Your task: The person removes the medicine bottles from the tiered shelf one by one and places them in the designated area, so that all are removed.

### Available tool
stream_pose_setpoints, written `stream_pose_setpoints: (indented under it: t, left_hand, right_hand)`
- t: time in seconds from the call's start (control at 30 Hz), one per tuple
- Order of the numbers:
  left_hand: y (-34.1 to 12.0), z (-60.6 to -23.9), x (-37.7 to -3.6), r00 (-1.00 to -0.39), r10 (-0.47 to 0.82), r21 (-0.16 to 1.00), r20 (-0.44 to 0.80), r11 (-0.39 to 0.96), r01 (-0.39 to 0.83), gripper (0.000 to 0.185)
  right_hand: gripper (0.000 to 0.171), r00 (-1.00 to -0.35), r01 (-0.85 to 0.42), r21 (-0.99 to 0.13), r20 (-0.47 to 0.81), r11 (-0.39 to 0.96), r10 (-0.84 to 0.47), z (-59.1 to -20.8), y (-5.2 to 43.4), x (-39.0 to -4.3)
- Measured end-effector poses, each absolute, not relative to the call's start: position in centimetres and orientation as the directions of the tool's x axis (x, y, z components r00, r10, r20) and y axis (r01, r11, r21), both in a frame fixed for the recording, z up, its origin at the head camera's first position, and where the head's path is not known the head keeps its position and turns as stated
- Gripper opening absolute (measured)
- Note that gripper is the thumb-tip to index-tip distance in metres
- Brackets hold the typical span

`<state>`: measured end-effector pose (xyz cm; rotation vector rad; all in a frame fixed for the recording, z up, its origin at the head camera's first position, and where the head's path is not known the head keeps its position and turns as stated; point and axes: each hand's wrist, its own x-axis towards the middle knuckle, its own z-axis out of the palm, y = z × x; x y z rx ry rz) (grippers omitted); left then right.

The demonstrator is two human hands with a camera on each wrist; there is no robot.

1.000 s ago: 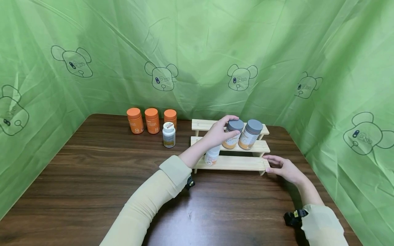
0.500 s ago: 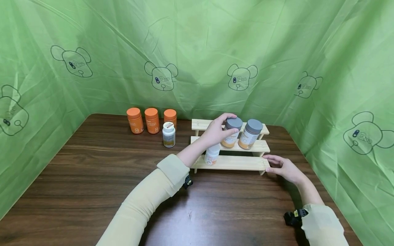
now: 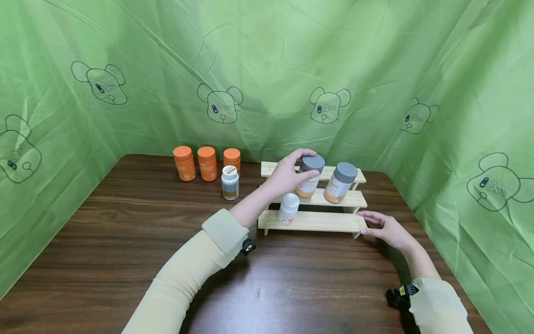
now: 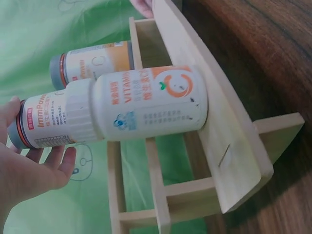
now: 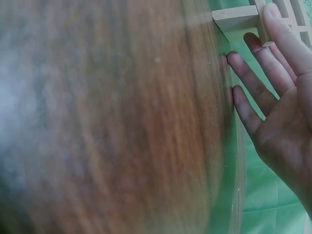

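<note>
My left hand (image 3: 287, 175) grips a grey-lidded vitamin bottle (image 3: 308, 183) by its lid, thumb in front and fingers behind. The bottle stands nearly upright at the middle tier of a three-tier wooden display rack (image 3: 325, 221); whether its base touches the board cannot be told. A second grey-lidded bottle (image 3: 340, 183) is on the same tier, to the right. On the lowest tier, near its left end, sits a white vitamin C bottle (image 3: 289, 209), which partly covers the held one in the left wrist view. My right hand (image 3: 388, 230) pinches the rack's lower right end between thumb and fingers.
Left of the rack, three orange bottles (image 3: 207, 164) line the back of the dark wooden table (image 3: 125, 241). A small white bottle (image 3: 230, 184) stands before the rightmost one, partly hiding it. Green cloth (image 3: 267, 69) hangs behind and beside the table.
My left hand has moved left with the grey-lidded bottle, widening the gap to the second one. The white bottle's cap has come into view. My right hand stays put.
</note>
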<state>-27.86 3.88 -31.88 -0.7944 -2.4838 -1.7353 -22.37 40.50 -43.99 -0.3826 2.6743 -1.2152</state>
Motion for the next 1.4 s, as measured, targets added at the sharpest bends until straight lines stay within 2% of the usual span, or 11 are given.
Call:
stream_pose_setpoints:
  t: [0.9, 1.4]
  left_hand:
    - [-1.2, -29.4, -27.2, -0.914, 0.322, 0.886, 0.245, 0.309, 0.346, 0.049]
    - [-4.2, -28.6, -26.8, -0.914, 0.289, 0.904, 0.285, 0.236, 0.356, 0.050]
  right_hand:
    - [0.056, -0.953, -0.137, -0.777, -0.065, 0.615, -0.294, -44.0, 40.4, -22.4]
    - [0.056, -0.947, -0.154, -0.783, -0.057, 0.603, -0.315, -44.1, 40.5, -22.4]
